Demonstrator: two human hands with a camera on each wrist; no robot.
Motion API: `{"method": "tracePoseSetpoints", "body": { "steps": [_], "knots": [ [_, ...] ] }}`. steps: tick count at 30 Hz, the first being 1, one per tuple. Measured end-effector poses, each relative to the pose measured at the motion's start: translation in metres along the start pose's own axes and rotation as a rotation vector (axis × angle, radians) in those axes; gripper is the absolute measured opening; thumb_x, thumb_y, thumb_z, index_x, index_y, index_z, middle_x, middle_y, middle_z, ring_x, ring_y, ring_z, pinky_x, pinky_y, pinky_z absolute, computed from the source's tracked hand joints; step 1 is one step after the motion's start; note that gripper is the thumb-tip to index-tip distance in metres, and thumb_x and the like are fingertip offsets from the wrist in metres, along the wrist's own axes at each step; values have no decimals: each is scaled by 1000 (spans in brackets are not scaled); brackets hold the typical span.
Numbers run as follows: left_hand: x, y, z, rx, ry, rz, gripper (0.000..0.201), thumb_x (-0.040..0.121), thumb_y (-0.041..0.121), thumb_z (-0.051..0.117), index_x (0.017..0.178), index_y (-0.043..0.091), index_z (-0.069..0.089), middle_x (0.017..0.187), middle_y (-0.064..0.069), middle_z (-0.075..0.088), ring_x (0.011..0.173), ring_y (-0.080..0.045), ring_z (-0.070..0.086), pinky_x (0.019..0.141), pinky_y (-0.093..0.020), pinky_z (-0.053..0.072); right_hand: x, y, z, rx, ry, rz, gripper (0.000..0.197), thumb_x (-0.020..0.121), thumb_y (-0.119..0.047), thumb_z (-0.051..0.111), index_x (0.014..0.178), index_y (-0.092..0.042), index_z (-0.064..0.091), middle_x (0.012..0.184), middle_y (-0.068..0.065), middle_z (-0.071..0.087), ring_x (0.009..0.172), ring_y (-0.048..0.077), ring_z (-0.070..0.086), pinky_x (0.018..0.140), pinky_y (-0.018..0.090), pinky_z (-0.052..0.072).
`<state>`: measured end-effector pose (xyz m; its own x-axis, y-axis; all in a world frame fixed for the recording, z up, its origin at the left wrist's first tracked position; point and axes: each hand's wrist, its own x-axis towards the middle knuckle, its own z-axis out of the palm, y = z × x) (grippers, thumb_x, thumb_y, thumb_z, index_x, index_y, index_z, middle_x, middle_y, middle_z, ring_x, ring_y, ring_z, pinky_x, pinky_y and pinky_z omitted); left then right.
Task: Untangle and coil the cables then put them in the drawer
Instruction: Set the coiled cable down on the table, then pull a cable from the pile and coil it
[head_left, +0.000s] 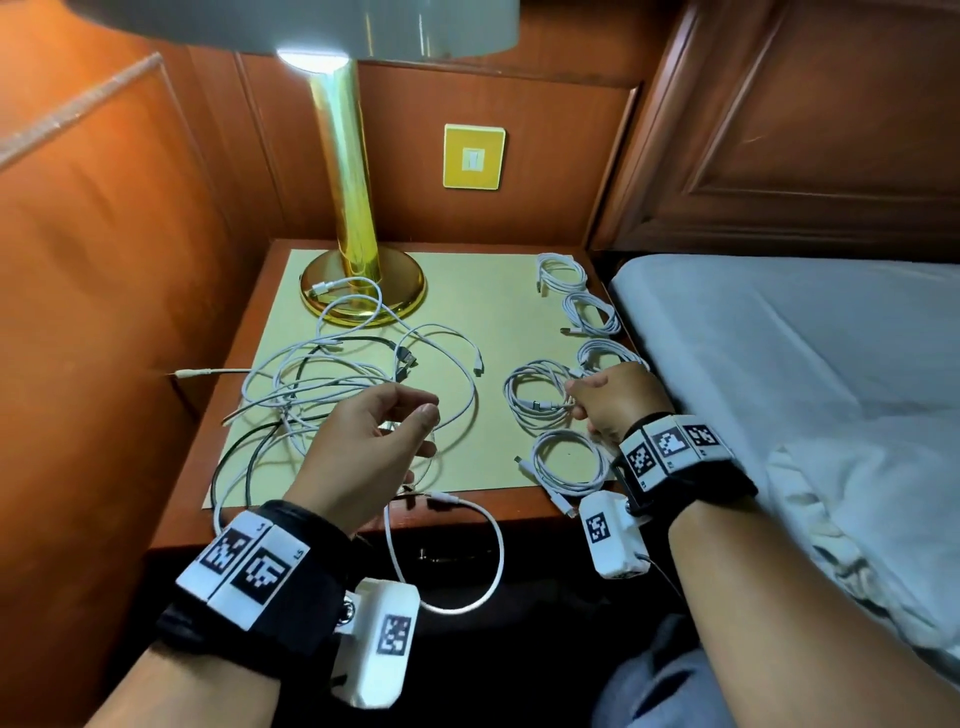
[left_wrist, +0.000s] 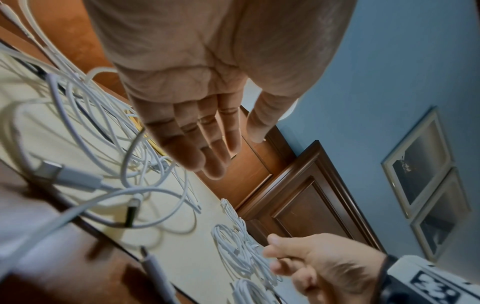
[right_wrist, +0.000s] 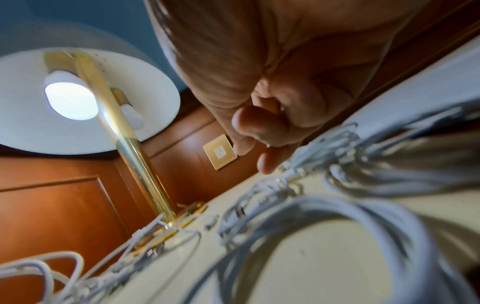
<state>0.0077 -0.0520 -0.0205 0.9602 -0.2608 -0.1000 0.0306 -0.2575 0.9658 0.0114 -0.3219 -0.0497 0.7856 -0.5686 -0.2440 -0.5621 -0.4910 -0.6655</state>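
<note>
A tangle of white cables and one dark cable (head_left: 332, 384) sprawls over the left half of the yellow mat (head_left: 467, 291). My left hand (head_left: 410, 415) hovers above it, holding nothing; in the left wrist view its fingers (left_wrist: 207, 144) are straight. On the mat's right side lie several coiled white cables (head_left: 569, 462). My right hand (head_left: 582, 400) has curled fingers pinching the right edge of one coiled cable (head_left: 535, 400), which lies flat on the mat. One loose white cable (head_left: 488, 545) droops over the front edge, in front of the dark drawer front (head_left: 452, 553).
A brass lamp (head_left: 348, 208) stands at the back left with a cable end lying on its base. The bed (head_left: 779, 338) borders the nightstand's (head_left: 519, 506) right side. Wood panelling closes the left and back, with a yellow switch plate (head_left: 474, 156).
</note>
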Motion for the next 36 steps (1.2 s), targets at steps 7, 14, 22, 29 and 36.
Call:
{"method": "tracePoseSetpoints", "body": {
  "steps": [7,14,22,29,36],
  "knots": [
    [-6,-12,-27,241,127,71,3,91,24,71,92,26,71,86,9,72,74,-18,71,71,-37,55,-60,-33,-11,73,61,-259,19,93,-39,64,88,-21,69,70,-4,71,61,10,61,63,27,48],
    [-25,-23,-46,622,-11,59,7,87,28,75,81,30,72,80,13,69,73,3,60,62,-15,40,-122,-47,45,-371,-342,-390,26,87,-41,69,104,-21,67,102,-3,67,97,16,62,85,29,50],
    [-40,-38,-47,735,-170,-61,20,89,42,70,100,25,69,93,8,69,85,-8,64,79,-28,55,-124,-60,75,-701,-399,-400,12,95,-20,57,103,-12,62,100,6,62,91,26,61,73,32,45],
    [-32,-41,-23,858,-135,-108,20,89,32,69,94,14,62,91,-3,64,86,-21,61,71,-29,46,-133,-62,72,-554,-540,-425,12,98,-26,53,101,-16,56,101,5,63,90,22,58,64,28,39],
    [-35,-26,-39,545,47,-88,11,84,25,66,79,16,62,75,-4,68,69,-20,68,62,-31,55,-116,-60,59,-484,-472,-327,25,94,-22,55,118,-15,57,114,4,64,101,21,60,83,29,46]
  ]
}}
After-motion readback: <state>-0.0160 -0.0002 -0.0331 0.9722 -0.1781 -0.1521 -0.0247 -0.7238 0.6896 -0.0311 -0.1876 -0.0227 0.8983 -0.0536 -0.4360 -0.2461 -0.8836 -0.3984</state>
